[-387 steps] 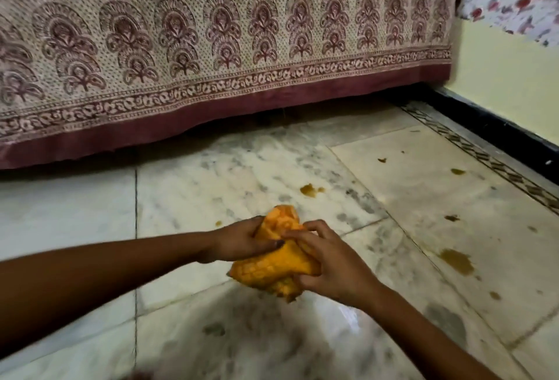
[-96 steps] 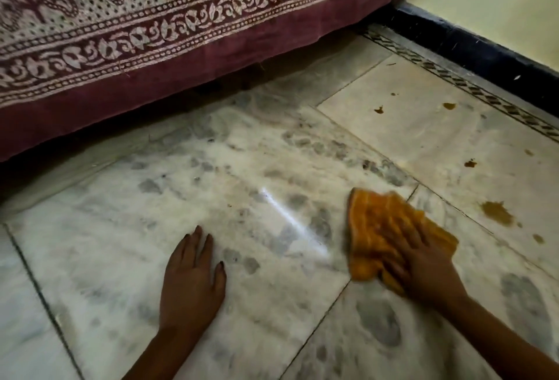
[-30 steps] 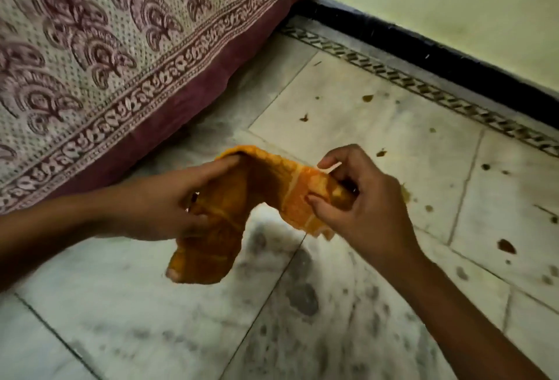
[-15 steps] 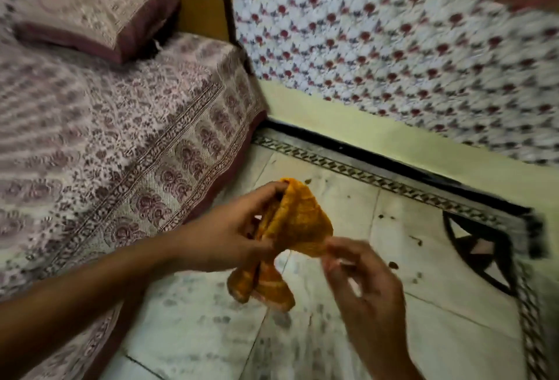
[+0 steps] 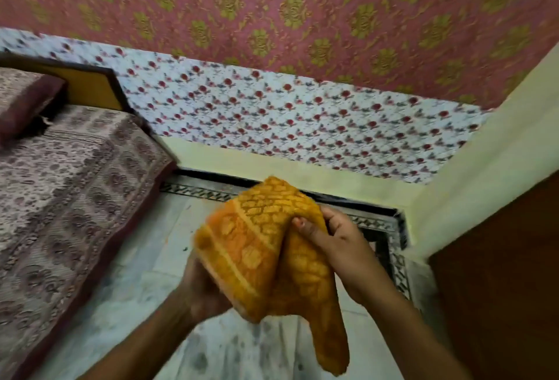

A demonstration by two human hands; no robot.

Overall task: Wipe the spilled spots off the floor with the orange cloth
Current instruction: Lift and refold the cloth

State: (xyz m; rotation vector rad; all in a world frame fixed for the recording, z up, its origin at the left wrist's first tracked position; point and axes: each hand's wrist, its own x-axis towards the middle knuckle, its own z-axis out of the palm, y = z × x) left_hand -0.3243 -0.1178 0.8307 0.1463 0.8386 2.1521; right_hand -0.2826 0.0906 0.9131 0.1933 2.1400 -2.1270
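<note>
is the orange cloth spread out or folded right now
Folded: the orange cloth is doubled over, held up between the left hand and right hand, one end hanging down.

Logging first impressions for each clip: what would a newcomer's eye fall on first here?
The orange cloth stands out, held up mid-frame above the marble floor: the right hand pinches its upper fold, the left hand is beneath it, fingers hidden. Behind, a pink wall hanging with gold flowers fills the top, and a bed with a patterned cover lies at left.

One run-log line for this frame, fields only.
orange patterned cloth: raised above white marble floor | left hand: holds underneath | right hand: pinches upper fold
</note>
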